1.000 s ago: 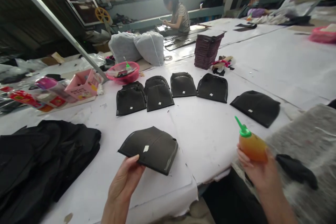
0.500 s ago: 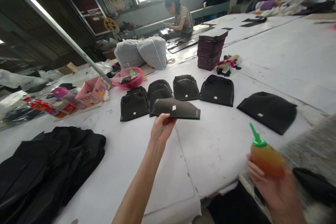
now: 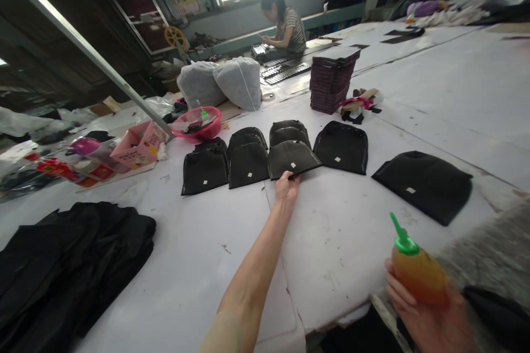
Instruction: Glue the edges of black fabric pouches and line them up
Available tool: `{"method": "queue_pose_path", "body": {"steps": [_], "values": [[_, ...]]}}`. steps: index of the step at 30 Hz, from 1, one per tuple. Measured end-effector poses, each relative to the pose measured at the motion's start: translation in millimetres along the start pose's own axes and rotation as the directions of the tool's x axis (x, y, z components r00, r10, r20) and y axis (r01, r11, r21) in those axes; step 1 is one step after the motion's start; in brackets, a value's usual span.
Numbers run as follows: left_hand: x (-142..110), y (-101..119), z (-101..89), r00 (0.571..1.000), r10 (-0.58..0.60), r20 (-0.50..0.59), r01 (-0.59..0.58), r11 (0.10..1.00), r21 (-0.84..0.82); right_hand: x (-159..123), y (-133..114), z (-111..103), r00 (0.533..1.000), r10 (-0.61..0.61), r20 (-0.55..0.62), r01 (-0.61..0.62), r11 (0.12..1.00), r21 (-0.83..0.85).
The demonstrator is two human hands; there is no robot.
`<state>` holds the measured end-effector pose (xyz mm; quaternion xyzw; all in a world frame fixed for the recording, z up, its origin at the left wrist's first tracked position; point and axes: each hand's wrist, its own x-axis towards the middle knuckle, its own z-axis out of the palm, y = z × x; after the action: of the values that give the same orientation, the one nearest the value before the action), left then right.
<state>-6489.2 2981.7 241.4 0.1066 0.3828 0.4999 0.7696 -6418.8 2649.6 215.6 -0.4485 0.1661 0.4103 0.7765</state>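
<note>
My left hand [image 3: 287, 187] is stretched far out over the white table [image 3: 339, 231], its fingertips closed on the near edge of a black fabric piece [image 3: 292, 159]. That piece lies on top of another black piece [image 3: 289, 130] in a row of similar ones [image 3: 205, 170] [image 3: 248, 162] [image 3: 342, 146]. A further black piece [image 3: 422, 185] lies apart at the right. My right hand [image 3: 430, 320] is at the lower right, wrapped round an orange squeeze bottle [image 3: 418, 270] with a green nozzle, held upright.
A heap of black cloth [image 3: 70, 265] lies at the left. Behind the row stand a pink basin [image 3: 196, 121], a pink box [image 3: 138, 143], two grey sacks [image 3: 219, 83] and a dark stack [image 3: 331, 80]. A person [image 3: 285, 22] sits at the far end.
My left hand carried the black piece from near me out across the table and laid it on the row. The bottle hand sank a little lower right.
</note>
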Motion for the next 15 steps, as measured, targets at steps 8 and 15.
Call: {"method": "queue_pose_path", "body": {"steps": [8, 15], "values": [[-0.8, -8.8, -9.9, 0.996, -0.08, -0.046, 0.083, 0.995, 0.051, 3.2, 5.0, -7.0, 0.998, -0.03, 0.054, 0.032, 0.999, -0.043], [-3.6, -7.9, -16.4, 0.988, -0.128, -0.081, 0.137, 0.983, 0.12, 9.3, 6.8, -15.7, 0.989, -0.08, 0.12, 0.089, 0.994, -0.068]]}}
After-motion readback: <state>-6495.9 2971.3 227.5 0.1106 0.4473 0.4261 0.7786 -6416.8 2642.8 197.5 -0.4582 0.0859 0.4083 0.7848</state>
